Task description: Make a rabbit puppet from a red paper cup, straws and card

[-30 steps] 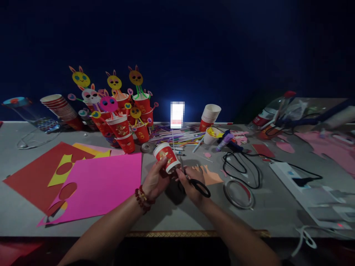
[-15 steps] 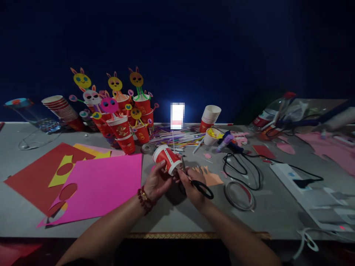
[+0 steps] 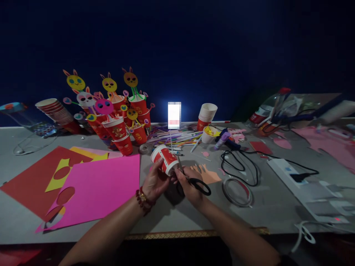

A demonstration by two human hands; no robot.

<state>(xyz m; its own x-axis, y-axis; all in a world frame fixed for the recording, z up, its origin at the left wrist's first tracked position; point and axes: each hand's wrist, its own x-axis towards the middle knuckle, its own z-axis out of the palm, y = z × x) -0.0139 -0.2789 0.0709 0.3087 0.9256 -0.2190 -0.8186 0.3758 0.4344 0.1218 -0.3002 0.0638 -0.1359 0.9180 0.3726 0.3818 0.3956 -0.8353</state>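
A red and white paper cup lies on its side in my left hand, its base turned toward my right hand. My left thumb presses along the cup's side. My right hand holds black-handled scissors, their blades pointing up beside the cup's base. The right fingertips meet the base of the cup; whether they pinch it cannot be made out. Under and just right of the hands lies a cut piece of orange paper.
Rabbit-faced decorated cups stand at the back left, near pink paper. Behind the hands lie many pipe cleaners. A cup stack, a glue stick, a wire coil and a power strip are to the right.
The whole view has shifted slightly, so most things sit a little further left. Both hands keep hold of the cup and scissors, with the cup turned very slightly.
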